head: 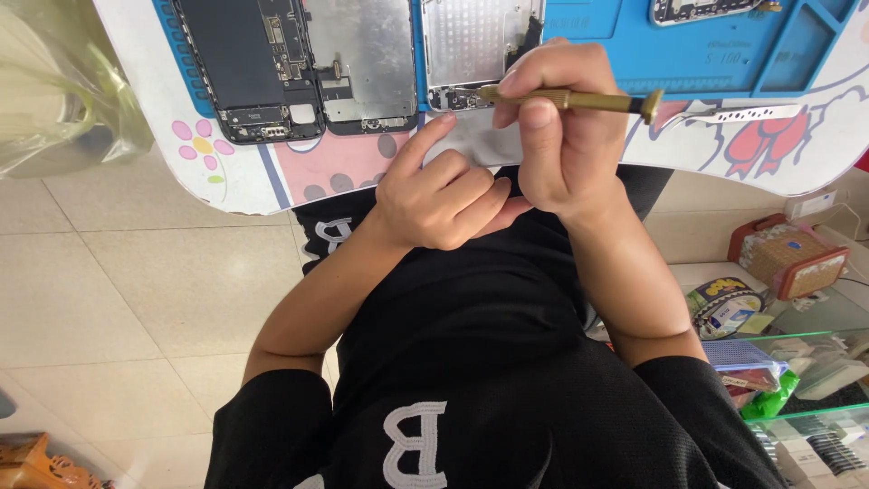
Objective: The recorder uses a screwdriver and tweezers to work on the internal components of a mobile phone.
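While left hand (439,195) rests curled w/ index out, right hand (561,127) grips brass screwdriver (570,99) at phone frame (471,45).

Black short-sleeved shirt (471,362), white lettering, apparently embroidered; bare forearms.

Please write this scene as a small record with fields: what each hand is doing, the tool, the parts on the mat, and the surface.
right hand: grips a slim brass-coloured screwdriver, tip at the lower edge of a silver metal phone panel
left hand: index finger stretched out, touching the table edge near that panel
mat: blue work mat on a white table with cartoon print
other parts: opened dark phone body, grey metal plate
nearby tool: metal tweezers, untouched
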